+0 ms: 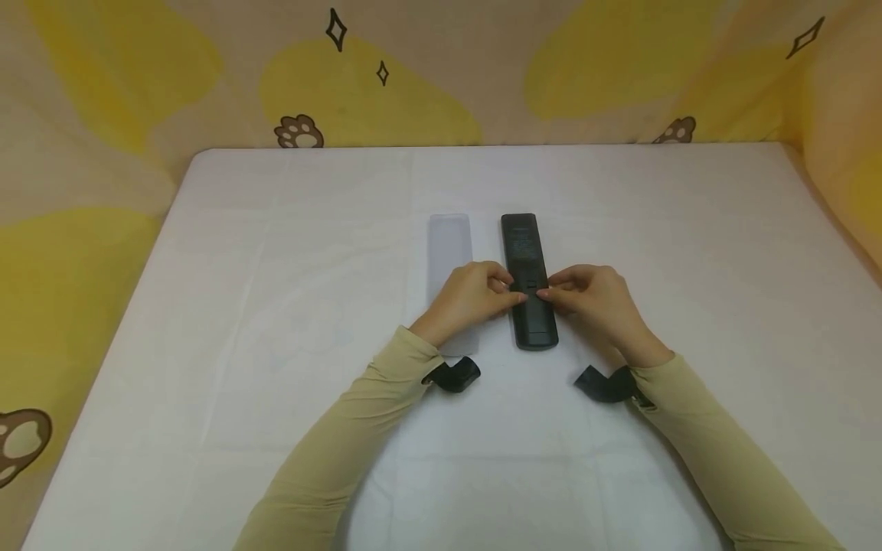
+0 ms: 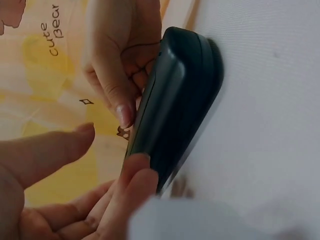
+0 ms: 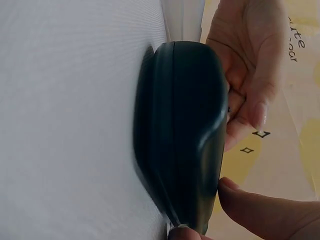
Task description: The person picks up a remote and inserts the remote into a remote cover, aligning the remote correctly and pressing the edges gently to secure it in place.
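A black remote control (image 1: 525, 252) lies on the white-covered table, its back with the printed label facing up. My left hand (image 1: 475, 291) is at its left long side. In the left wrist view, the fingertips (image 2: 137, 162) touch that side while the thumb stands lifted off the back. Opposite it, my right hand (image 1: 596, 298) pinches the right long side, thumb on the back edge and a fingertip (image 3: 185, 233) against the side. A flat translucent case (image 1: 449, 245) lies left of the remote, partly hidden under my left hand and wrist.
Black straps (image 1: 455, 375) stick out from both sleeve cuffs near the table. The white tabletop (image 1: 310, 252) stretches out around the hands. Behind it hangs a yellow patterned cloth (image 1: 413, 107), which also drapes down the left and right sides.
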A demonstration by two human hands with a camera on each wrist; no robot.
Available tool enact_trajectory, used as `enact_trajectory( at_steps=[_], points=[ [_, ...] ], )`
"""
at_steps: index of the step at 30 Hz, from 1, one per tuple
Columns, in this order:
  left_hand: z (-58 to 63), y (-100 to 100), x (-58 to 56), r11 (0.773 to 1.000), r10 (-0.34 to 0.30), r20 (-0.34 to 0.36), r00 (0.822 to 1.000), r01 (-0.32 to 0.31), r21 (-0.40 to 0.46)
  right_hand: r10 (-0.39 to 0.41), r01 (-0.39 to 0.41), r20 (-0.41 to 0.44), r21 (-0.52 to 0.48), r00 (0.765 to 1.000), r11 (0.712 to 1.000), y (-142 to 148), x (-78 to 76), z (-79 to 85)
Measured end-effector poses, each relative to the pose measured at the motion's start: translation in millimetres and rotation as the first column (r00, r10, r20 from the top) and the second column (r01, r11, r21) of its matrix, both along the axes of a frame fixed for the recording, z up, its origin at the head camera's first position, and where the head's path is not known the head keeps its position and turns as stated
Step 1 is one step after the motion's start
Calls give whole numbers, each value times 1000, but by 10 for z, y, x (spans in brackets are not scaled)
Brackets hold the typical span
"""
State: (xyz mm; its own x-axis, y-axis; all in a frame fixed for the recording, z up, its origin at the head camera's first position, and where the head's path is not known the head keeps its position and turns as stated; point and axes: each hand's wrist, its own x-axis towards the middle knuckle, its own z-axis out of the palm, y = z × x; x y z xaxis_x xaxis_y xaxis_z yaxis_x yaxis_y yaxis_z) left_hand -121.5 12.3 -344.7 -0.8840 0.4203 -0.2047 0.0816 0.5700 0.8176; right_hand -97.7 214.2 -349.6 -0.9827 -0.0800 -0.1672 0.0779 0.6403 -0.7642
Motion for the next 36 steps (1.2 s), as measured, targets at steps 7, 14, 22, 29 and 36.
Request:
enact_trajectory(
  at_steps=[7,14,22,29,36],
  points=[
    [36,-104,7,998,-31,52,998,29,49,38,-32,-105,53,994,998,-91,24,41],
    [91,-394,40,997,27,8,1000,-27,75,117,-113,-188,31,975,993,-266,44,125],
    [84,-813,44,982,176,94,980,-182,58,167,-169,-139,2,976,986,-490,26,172],
    [82,-985,18,980,193,149,970,-199,30,172,-176,-55,-62,984,983,-687,24,184],
    [72,-985,19,981,178,224,958,-191,39,175,-175,4,-47,985,983,-786,-3,146]
  ],
)
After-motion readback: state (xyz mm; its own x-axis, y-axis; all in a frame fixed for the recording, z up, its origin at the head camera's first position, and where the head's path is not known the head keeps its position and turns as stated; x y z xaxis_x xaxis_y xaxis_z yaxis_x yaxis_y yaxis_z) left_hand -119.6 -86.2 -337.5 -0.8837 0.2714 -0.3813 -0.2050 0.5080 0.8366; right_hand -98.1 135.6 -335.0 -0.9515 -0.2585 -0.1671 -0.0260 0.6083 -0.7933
